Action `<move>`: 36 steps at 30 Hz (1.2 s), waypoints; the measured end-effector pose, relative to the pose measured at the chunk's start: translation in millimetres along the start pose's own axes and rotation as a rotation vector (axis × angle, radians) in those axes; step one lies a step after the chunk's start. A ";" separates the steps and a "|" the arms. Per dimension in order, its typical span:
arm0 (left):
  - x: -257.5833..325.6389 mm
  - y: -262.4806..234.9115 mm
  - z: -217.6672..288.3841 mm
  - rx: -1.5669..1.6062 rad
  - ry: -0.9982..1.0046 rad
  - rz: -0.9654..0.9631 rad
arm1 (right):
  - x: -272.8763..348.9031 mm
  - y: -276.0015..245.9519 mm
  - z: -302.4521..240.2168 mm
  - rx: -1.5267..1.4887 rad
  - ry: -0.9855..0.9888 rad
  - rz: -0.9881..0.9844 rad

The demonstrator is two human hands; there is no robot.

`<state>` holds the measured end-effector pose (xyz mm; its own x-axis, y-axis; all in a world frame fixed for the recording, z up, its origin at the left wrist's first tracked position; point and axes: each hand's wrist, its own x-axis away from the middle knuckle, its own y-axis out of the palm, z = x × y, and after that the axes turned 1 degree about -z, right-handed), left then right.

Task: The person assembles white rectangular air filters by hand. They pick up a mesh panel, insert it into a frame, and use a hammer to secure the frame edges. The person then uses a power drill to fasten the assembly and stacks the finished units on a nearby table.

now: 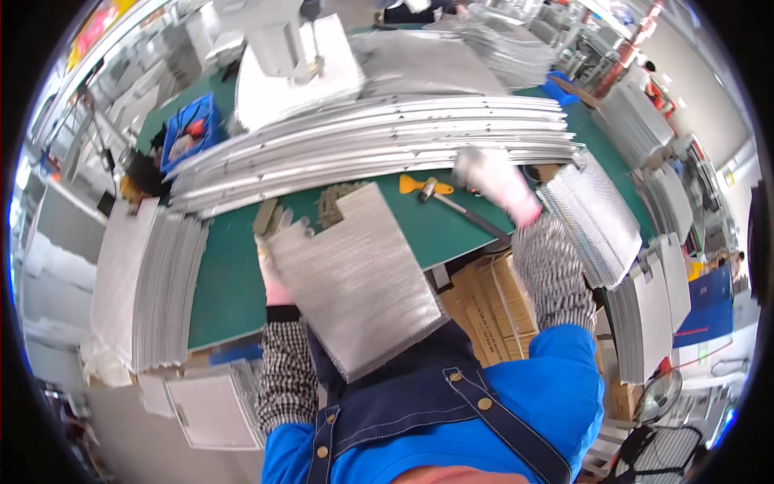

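Note:
My gloved left hand (272,273) grips the left edge of a silvery metal mesh sheet (363,282) with a notched corner; most of the fingers are behind it. The sheet leans between the table edge and my apron. My gloved right hand (501,184), smeared by motion, is over the right end of a stack of long metal strips (363,153); its fingers are unclear. Just left of it lie a hammer (463,211) with a dark handle and a yellow scraper (413,185). Small grey metal pieces (339,202) are beyond the sheet's notch.
The green table (226,282) carries a pile of panels (165,282) at left and mesh sheets (592,214) at right. A blue bin (193,133) with small items stands at far left. Under the front edge is a cardboard box (493,306). A machine (274,40) rises at the back.

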<state>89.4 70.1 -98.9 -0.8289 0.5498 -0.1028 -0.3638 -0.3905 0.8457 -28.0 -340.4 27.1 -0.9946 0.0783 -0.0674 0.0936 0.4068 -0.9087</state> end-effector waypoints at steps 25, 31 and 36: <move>-0.9 -16.1 -4.4 -0.027 0.055 -0.118 | -38.4 -157.2 92.5 -0.575 -0.031 0.771; -16.6 -47.1 -7.4 -0.247 0.064 -0.206 | 45.9 -55.5 31.3 -0.042 -0.050 0.787; -9.9 -39.8 -9.1 -0.217 0.071 -0.189 | 111.0 6.2 128.6 0.114 -0.338 1.138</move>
<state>108.2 73.5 -136.3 -0.7626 0.5780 -0.2905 -0.5907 -0.4391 0.6770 -143.5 -446.3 -39.0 -0.3060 0.0911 -0.9477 0.9418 0.1746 -0.2873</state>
